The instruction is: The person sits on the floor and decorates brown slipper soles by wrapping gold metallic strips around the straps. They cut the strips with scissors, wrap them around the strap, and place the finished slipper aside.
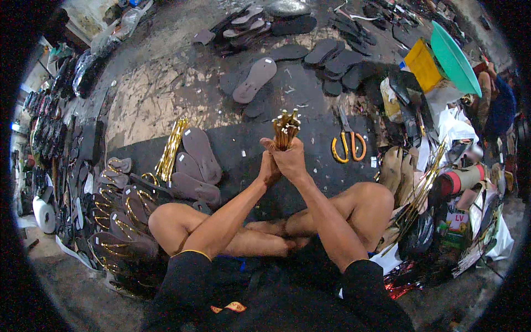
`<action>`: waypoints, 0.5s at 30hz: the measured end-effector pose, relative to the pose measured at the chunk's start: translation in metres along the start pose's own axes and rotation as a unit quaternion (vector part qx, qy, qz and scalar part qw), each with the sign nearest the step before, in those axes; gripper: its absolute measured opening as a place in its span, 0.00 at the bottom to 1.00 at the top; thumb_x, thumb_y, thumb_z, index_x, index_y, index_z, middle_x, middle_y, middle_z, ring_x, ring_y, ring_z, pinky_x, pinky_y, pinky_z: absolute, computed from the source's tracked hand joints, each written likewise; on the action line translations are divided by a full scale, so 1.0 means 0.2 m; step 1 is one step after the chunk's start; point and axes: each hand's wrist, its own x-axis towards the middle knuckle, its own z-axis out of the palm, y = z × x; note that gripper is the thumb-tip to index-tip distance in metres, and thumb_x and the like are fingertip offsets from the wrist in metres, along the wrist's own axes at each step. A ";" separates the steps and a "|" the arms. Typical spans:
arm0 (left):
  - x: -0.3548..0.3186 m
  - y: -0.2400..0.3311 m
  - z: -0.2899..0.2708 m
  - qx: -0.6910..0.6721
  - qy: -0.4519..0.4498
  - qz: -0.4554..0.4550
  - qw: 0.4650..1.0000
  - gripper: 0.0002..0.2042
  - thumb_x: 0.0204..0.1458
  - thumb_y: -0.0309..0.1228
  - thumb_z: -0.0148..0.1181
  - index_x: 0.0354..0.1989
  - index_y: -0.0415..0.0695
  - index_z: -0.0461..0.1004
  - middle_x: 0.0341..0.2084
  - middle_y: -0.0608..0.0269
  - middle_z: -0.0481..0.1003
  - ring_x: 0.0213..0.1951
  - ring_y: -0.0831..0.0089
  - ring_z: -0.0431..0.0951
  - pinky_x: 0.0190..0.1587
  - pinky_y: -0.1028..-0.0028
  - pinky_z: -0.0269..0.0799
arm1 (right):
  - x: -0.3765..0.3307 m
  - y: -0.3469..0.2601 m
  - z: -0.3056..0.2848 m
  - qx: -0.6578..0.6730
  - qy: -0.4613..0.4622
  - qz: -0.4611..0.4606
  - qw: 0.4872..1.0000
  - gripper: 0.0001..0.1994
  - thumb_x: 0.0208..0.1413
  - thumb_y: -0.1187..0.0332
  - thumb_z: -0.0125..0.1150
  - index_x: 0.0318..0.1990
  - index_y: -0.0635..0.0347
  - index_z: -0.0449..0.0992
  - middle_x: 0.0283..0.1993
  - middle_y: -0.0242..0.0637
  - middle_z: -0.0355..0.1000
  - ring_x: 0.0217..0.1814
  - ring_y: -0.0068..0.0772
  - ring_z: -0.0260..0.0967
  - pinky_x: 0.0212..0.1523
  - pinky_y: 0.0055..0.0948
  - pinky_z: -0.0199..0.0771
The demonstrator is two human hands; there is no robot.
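Observation:
Both hands meet in front of my crossed legs around an upright bundle of thin golden-brown straps [286, 131] with whitish tips. My right hand [291, 159] is closed about its lower end. Pressed against it, my left hand [269, 167] is closed too, its fingers partly hidden. To the right lie scissors [347, 135] with yellow-orange handles. On the left are loose shiny gold straps [172, 148] beside dark brown slipper soles [201, 155]. Farther out, a lighter brown sole [255, 80] rests on top of darker ones.
Finished-looking slippers with gold straps [124, 221] pile up by my left knee. More black soles [333, 58] lie ahead. At right stand a green basin [451, 58], a yellow sheet [423, 65], a red-ended roll [460, 178] and scraps. Another person [500, 102] sits at the far right.

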 end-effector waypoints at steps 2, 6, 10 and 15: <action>-0.05 0.02 -0.12 -0.045 -0.034 -0.022 0.998 0.47 0.53 0.31 0.75 0.79 0.48 0.51 0.69 0.59 0.66 0.67 0.68 0.68 0.66 0.61 0.67 | 0.04 0.03 0.00 -0.069 0.024 -0.046 0.996 0.16 0.62 0.62 0.76 0.30 0.60 0.77 0.25 0.24 0.74 0.28 0.15 0.68 0.30 0.26 0.71; -0.08 0.24 -0.47 -0.219 -0.013 -0.029 0.975 0.49 0.51 0.31 0.77 0.80 0.48 0.53 0.73 0.57 0.64 0.71 0.65 0.66 0.70 0.60 0.64 | 0.05 0.08 -0.10 -0.057 0.004 -0.034 0.998 0.14 0.64 0.61 0.73 0.32 0.60 0.78 0.26 0.24 0.76 0.28 0.17 0.70 0.30 0.25 0.71; 0.00 0.56 -0.64 -0.101 0.122 0.113 0.981 0.40 0.50 0.29 0.77 0.74 0.45 0.66 0.69 0.59 0.69 0.68 0.64 0.71 0.69 0.64 0.68 | 0.06 0.12 -0.11 -0.092 -0.044 -0.140 0.985 0.15 0.67 0.56 0.68 0.45 0.60 0.81 0.38 0.31 0.79 0.35 0.22 0.74 0.37 0.30 0.77; 0.05 0.49 -0.32 -0.242 0.272 0.005 0.931 0.12 0.61 0.30 0.70 0.51 0.44 0.79 0.37 0.73 0.83 0.37 0.81 0.83 0.44 0.75 0.81 | -0.03 0.30 0.09 0.246 -0.086 0.081 0.962 0.19 0.74 0.53 0.55 0.55 0.60 0.80 0.48 0.30 0.80 0.43 0.27 0.76 0.43 0.33 0.79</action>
